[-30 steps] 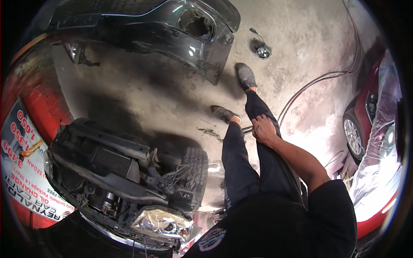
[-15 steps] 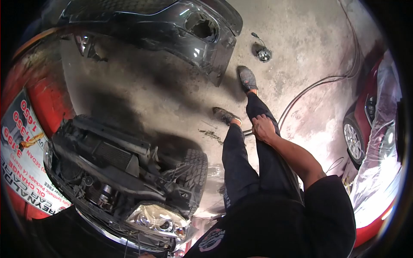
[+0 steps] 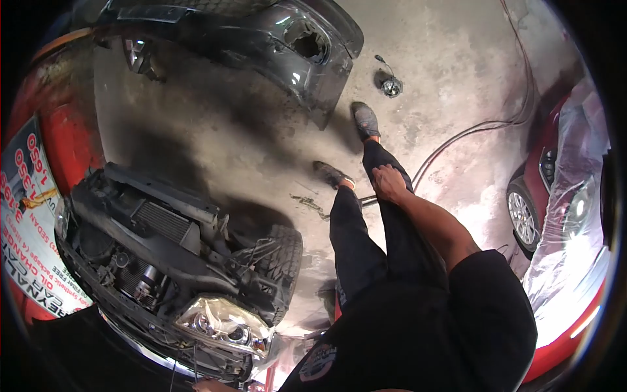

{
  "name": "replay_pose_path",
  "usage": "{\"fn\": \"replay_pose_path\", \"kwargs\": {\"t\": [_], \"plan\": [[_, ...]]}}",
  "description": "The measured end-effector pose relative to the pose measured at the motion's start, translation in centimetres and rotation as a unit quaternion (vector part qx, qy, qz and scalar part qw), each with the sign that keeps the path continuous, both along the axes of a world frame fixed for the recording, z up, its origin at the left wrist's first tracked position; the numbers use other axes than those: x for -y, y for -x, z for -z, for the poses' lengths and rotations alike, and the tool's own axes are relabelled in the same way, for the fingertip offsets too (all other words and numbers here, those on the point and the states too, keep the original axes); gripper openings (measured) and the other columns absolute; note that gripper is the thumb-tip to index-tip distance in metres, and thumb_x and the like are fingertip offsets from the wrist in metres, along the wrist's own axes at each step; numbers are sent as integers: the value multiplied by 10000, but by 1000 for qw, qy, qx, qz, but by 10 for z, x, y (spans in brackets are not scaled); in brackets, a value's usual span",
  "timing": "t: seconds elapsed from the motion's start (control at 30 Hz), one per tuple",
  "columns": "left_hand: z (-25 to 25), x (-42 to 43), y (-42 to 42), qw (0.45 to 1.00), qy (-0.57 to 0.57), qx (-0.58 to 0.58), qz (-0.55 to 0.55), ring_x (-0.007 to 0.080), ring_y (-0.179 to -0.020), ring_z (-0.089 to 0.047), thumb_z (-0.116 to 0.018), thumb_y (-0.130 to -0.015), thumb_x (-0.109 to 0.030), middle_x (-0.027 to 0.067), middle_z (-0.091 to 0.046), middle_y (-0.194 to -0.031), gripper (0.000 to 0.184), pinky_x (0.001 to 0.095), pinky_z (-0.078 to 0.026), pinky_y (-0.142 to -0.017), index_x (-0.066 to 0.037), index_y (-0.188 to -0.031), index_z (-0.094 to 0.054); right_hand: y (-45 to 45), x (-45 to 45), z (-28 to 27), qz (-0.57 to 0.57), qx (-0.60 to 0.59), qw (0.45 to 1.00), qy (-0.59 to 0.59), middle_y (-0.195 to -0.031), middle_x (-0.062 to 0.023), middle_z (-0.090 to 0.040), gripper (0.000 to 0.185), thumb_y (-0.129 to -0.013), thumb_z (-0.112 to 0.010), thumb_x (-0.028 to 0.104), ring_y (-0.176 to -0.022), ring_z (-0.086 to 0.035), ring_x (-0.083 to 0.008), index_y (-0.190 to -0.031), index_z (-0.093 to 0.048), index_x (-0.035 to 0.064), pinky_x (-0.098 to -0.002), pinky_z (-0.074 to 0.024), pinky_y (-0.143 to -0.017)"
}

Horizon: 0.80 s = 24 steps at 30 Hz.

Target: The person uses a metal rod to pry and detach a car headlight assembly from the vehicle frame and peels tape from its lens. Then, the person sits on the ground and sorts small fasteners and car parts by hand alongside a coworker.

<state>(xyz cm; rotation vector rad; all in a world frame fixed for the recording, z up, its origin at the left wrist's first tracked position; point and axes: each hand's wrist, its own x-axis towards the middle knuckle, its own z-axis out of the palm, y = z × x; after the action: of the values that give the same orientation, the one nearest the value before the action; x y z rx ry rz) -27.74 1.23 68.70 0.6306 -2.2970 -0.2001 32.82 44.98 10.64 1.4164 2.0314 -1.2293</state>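
My right hand (image 3: 390, 183) rests on the leg of my dark trousers near the knee. Its fingers are curled in, and no object shows in them. Only a small part of my left hand (image 3: 212, 386) appears at the bottom edge, its fingers mostly cut off, beside thin dark rods (image 3: 194, 362). Whether it grips them I cannot make out. Just above it is the headlight (image 3: 225, 321) of a car front (image 3: 170, 268) with its bumper off, exposing the radiator area and a front tyre (image 3: 287, 261).
A dark bumper (image 3: 261, 55) with a round opening lies on the concrete floor. Near my shoe (image 3: 364, 121) sits a small round lamp (image 3: 392, 87) with a cable. Hoses (image 3: 457, 134) curve across the floor. At right stands a red car (image 3: 539, 170) partly under plastic sheeting; a printed sign (image 3: 36, 228) is at left.
My view has shifted slightly, so the floor things and the car front appear farther left. A little more of my left hand shows at the bottom edge. My right hand stays on my leg.
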Motion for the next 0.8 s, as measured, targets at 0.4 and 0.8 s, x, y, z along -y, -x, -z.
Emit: {"fn": "replay_pose_path", "kwargs": {"t": [0.4, 0.8], "plan": [[-24, 1, 13, 982, -131, -53, 123, 258, -611, -585, -489, -1049, -395, 179, -634, -839, 491, 380, -452, -446, 87, -1025, -578, -23, -20, -16, -7, -19, 998, -51, -1079, -236, -672, 286, -901, -616, 231, -1036, -643, -462, -1137, -635, 71, -568, -536, -880], [-26, -13, 0, 966, -186, -40, 176, 192, -508, -483, -509, -1046, -377, 134, -572, -728, 469, 345, -402, -414, 81, -944, -522, -7, -57, -54, -67, 52, 996, 25, -1097, -196, -732, 288, -873, -627, 226, -1048, -696, -406, -1104, -707, 74, -506, -559, -912]]}}
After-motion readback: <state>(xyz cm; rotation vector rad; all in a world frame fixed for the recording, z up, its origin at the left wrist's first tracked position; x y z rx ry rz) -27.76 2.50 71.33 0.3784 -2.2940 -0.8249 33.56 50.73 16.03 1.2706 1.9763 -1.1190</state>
